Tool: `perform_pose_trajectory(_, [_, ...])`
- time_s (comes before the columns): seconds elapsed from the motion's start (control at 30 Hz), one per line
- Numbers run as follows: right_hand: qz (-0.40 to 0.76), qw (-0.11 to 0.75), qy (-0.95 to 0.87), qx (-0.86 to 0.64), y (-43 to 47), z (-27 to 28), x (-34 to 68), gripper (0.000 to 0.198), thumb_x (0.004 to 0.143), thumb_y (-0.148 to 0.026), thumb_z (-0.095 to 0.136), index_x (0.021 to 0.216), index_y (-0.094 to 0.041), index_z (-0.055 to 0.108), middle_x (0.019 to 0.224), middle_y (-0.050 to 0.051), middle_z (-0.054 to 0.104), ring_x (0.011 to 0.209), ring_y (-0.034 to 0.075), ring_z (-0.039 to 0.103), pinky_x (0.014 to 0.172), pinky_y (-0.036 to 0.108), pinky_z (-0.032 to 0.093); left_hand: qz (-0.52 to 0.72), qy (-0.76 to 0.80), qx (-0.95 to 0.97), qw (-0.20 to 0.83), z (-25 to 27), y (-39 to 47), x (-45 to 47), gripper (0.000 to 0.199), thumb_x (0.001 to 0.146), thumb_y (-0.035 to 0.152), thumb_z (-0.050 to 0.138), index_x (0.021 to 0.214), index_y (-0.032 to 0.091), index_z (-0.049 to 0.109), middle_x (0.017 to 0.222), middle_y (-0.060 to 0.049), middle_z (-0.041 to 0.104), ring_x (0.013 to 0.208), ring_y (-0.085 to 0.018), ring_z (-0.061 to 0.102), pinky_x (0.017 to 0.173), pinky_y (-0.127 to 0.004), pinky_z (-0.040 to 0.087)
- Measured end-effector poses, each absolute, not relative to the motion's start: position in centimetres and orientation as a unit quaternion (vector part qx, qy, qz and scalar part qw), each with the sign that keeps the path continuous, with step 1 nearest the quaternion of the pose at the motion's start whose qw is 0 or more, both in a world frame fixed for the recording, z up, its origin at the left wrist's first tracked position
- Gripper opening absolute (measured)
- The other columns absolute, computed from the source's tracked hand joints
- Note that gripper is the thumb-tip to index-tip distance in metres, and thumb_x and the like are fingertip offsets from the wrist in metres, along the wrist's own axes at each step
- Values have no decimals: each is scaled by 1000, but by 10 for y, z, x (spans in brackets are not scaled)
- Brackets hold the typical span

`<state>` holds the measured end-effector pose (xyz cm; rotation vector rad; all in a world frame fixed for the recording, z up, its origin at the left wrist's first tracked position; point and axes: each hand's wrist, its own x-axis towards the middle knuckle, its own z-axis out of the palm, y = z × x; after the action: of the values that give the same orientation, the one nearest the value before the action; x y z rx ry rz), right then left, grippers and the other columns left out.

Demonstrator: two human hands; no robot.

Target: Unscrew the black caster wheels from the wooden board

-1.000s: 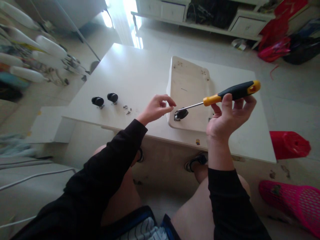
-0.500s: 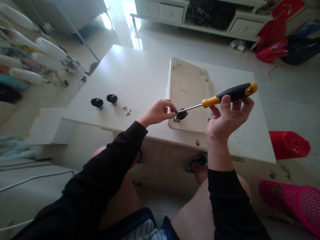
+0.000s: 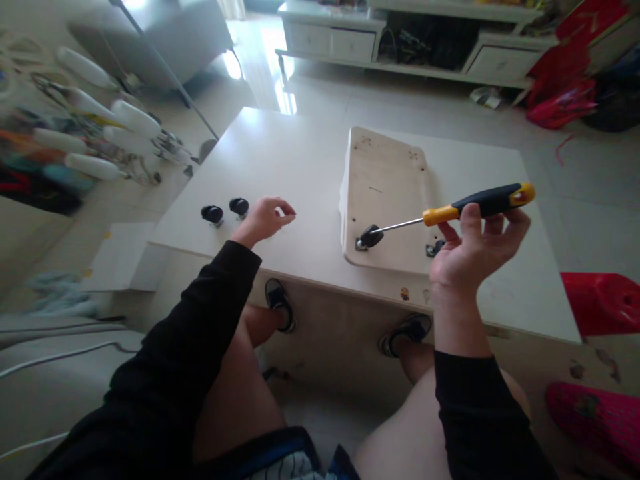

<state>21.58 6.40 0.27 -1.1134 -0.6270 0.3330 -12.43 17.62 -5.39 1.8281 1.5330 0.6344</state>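
Left grip curls loosely, right grip clasps palm-up.

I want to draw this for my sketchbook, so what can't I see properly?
All in the head view:
Screwdriver: its tip gets lost against the dark wheel.
Second mounted wheel: partly hidden by the right grip.
Left grip: too small and soft to tell whether it pinches anything.
Pink mesh thing: blurred, cut off by the right edge.

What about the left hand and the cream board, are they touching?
Apart: the head view shows a strip of white table between the left hand and the cream board.
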Motion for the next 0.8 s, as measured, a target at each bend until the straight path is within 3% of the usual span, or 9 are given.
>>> perform_pose_trajectory(0.17, [150,796,-272,-519,62,-4,233,46,69,-26,85,102,-31,53,106,-1,64,96,21,72,57,25,65,214,727,583,294,-68,171,-211,21,75,33,83,83,14,78,52,4,58,57,-10,52,59,-27,40])
perform_pose_trajectory(0.27, [171,798,-258,-517,58,-6,237,44,70,-23,84,101,-33,55,105,-1,67,97,20,73,56,23,65,224,758,530,307,-76,165,-230,27,72,37,85,81,14,75,51,5,57,57,-10,52,59,-27,40])
perform_pose_trajectory(0.4, [181,799,-243,-519,56,-5,236,44,69,-26,85,99,-31,54,103,-4,66,94,17,73,57,24,67,182,782,509,309,-89,168,-234,20,70,31,80,79,15,72,53,3,59,58,-14,56,62,-30,43])
perform_pose_trajectory(0.57, [177,797,-224,-532,58,-6,236,49,67,-33,84,104,-29,52,101,-7,65,89,14,72,57,25,67,212,743,576,266,-90,177,-229,30,78,41,76,66,16,64,44,7,43,56,-8,47,63,-28,35])
perform_pose_trajectory(0.7, [178,803,-200,-532,59,-7,238,53,63,-33,89,103,-26,54,98,-7,67,81,12,72,54,22,64,177,729,619,232,-72,177,-199,18,77,35,77,80,17,74,66,1,67,69,-15,58,71,-30,40])
perform_pose_trajectory(0.8, [184,804,-177,-538,60,-10,240,55,62,-35,91,102,-26,56,93,-7,68,77,13,72,53,23,64,149,707,647,245,-63,172,-165,20,80,37,72,90,21,78,80,-3,75,69,-19,63,70,-32,44])
